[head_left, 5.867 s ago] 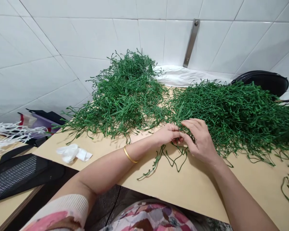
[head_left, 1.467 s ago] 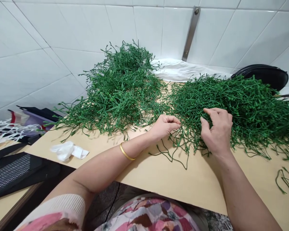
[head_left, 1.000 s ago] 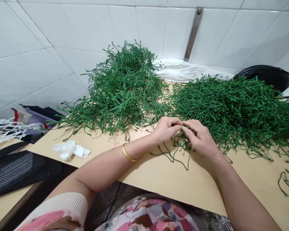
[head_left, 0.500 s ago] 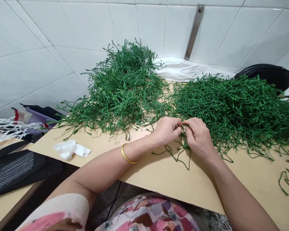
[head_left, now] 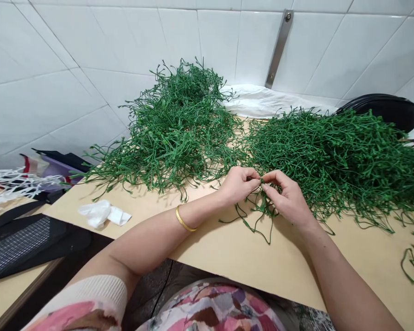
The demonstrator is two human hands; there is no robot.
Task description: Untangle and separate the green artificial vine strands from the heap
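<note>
Thin green knotted cords [head_left: 258, 227] hang from between my two hands and trail onto the tabletop. My left hand [head_left: 239, 185] pinches a cord with thumb and forefinger. Touching it at the fingertips, my right hand [head_left: 286, 195] pinches the same small green spot. The exact point they grip is tiny and partly hidden by the fingers. Behind my hands lie a tall left pile of green cords [head_left: 182, 124] and a wide right pile [head_left: 345, 156].
White crumpled tissue [head_left: 103, 214] lies on the tan table [head_left: 214, 253]. White cloth [head_left: 269, 101] and a black bag [head_left: 382, 108] sit by the tiled wall. A black mesh item [head_left: 24, 243], purple fabric [head_left: 55, 172] and white netting [head_left: 17, 181] are at the left.
The fingers of my right hand have straightened a little and its thumb now points to the left fingertips. The view has shifted slightly.
</note>
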